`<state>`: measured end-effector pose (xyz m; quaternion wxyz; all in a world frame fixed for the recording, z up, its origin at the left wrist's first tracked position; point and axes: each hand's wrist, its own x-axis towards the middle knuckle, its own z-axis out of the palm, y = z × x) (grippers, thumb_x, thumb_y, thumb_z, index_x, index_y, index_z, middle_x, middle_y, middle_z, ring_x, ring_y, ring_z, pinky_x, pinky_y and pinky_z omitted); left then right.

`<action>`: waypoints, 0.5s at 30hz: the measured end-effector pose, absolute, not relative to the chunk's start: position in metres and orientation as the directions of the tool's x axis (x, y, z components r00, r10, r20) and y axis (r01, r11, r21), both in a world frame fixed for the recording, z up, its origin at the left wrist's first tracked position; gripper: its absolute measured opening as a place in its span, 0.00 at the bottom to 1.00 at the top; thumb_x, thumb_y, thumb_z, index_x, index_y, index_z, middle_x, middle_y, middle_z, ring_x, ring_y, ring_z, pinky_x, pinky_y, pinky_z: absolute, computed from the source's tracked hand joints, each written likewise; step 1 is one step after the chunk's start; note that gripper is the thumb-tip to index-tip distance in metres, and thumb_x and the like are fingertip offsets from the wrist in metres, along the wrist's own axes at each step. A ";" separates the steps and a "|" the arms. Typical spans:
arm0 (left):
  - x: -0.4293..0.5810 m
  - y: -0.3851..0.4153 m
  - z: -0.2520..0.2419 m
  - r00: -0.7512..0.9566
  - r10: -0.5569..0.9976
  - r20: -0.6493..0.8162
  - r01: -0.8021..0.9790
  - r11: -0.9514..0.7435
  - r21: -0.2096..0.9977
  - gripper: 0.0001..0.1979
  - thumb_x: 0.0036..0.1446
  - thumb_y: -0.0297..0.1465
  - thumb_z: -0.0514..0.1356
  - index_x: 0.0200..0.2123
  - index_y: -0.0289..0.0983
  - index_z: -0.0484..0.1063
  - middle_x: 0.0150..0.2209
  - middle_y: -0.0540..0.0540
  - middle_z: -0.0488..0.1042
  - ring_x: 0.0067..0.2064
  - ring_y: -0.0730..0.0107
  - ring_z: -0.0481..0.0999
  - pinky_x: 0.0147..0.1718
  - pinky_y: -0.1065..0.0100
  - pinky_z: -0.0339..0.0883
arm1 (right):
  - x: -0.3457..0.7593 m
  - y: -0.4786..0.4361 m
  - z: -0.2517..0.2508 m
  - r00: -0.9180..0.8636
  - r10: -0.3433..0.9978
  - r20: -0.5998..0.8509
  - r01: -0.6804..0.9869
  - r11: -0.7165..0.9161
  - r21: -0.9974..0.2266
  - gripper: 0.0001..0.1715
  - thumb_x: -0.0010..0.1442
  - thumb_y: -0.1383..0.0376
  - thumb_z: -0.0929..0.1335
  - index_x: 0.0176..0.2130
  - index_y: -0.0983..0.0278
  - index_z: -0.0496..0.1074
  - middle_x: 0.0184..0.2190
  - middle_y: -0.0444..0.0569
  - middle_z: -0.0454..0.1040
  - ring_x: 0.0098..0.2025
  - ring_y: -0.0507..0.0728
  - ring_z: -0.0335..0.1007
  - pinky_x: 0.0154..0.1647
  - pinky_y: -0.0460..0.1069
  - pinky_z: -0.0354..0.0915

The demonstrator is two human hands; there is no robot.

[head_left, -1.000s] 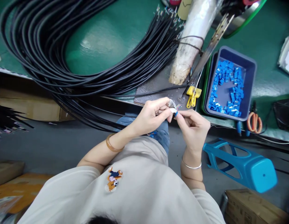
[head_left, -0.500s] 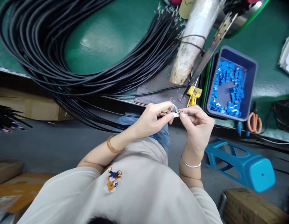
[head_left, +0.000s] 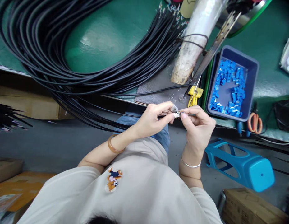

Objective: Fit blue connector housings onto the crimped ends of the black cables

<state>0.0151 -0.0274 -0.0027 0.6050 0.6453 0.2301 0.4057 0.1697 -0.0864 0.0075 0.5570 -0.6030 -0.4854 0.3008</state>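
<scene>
My left hand is closed in a pinch round the end of a black cable, most of it hidden by the fingers. Grey-white wrapping covers its thumb tip and index fingertip. Close against it, my right hand pinches the thin wires that come out of the cable end. Their tips are too small to make out. Just beyond the fingers, a yellow tool sits at the bench edge. A large bundle of black cables curves over the bench from the left, with stripped, coloured ends at the far side.
Right of my hands stands a grey bin of small blue connectors. Orange-handled scissors lie beside it. A white wrapped tube slants over the bench. Below are a blue stool and cardboard boxes.
Both hands keep nearly the same place and grip. The view has shifted very slightly, and the right fingers have moved a tiny bit at the wires.
</scene>
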 end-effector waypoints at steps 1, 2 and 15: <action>0.015 -0.028 -0.003 0.563 0.788 0.249 -0.191 -0.169 0.967 0.08 0.63 0.26 0.58 0.30 0.34 0.67 0.24 0.51 0.72 0.25 0.82 0.69 0.28 0.79 0.64 | 0.170 -0.086 0.008 0.348 0.921 0.173 0.249 0.088 -0.965 0.04 0.57 0.65 0.74 0.35 0.56 0.81 0.29 0.42 0.70 0.25 0.45 0.60 0.20 0.44 0.50; 0.015 -0.028 -0.003 0.561 0.789 0.252 -0.188 -0.175 0.966 0.07 0.63 0.26 0.58 0.30 0.34 0.67 0.24 0.51 0.72 0.25 0.82 0.69 0.28 0.79 0.65 | 0.170 -0.087 0.008 0.344 0.924 0.170 0.246 0.086 -0.965 0.04 0.57 0.65 0.74 0.35 0.56 0.81 0.29 0.42 0.70 0.25 0.45 0.60 0.20 0.44 0.50; 0.016 -0.031 -0.008 0.531 0.793 0.300 -0.116 -0.283 0.952 0.07 0.64 0.28 0.58 0.31 0.35 0.67 0.25 0.51 0.71 0.26 0.80 0.69 0.28 0.76 0.64 | 0.167 -0.087 0.007 0.380 0.918 0.112 0.217 0.030 -0.976 0.01 0.56 0.64 0.74 0.33 0.59 0.79 0.25 0.40 0.68 0.22 0.45 0.56 0.19 0.43 0.50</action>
